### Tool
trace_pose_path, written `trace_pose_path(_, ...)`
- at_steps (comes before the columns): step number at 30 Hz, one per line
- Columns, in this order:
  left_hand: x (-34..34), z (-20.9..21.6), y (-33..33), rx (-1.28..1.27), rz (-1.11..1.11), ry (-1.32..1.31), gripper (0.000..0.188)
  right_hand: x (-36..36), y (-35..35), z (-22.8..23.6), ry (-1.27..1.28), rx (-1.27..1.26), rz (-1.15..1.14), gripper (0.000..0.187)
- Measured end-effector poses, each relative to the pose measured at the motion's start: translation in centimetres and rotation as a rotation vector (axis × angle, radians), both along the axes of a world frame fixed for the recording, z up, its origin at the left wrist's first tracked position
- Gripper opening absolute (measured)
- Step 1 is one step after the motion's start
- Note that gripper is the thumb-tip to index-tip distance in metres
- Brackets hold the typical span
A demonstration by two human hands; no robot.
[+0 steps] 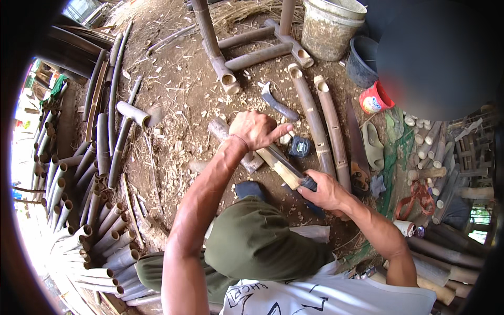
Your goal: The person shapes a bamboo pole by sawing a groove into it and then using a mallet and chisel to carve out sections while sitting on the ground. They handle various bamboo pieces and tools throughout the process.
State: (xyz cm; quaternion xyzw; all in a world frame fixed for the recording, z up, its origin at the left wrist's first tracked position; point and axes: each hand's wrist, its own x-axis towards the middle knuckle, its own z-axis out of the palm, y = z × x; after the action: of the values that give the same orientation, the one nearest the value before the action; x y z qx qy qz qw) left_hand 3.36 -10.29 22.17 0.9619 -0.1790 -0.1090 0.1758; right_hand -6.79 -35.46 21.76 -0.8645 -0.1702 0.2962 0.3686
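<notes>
My left hand closes over the far end of a short bamboo piece, its thumb sticking out to the right. Pale, freshly cut wood shows at the piece's near end. In my right hand, fingers are wrapped round the dark handle of a knife, whose blade seems to lie along the bamboo; the grip is partly hidden. Beneath the left hand a thicker bamboo log rests on the ground. A dark tape measure lies just right of the bamboo piece, and a curved dark tool lies beyond it.
Two notched bamboo poles lie to the right, beside a handsaw and a clog. Farther off stand a bamboo frame, a dirty white bucket and a red container. Bamboo stacks line the left; shavings litter the ground.
</notes>
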Motion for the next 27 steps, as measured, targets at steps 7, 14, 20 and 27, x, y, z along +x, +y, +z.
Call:
trace_pose_path(7,0.6,-0.1,-0.1,0.096,-0.010,-0.022,0.082,0.7,0.2,-2.6,-0.545,-0.107,0.007,0.028)
trace_pose_path(14,-1.2,-1.7,0.8,0.145,0.051,-0.257,0.047,0.8,3.3,-3.5,-0.098,0.027,-0.027,0.034)
trace_pose_path(20,-2.5,-2.0,2.9,0.165,0.473,-0.218,0.034,0.1,4.6,-3.8,-0.109,0.038,-0.063,0.042)
trace_pose_path(27,-4.9,-4.0,2.6,-0.027,0.550,-0.454,0.030,-0.9,3.7,-2.1,-0.051,-0.067,-0.100,0.042)
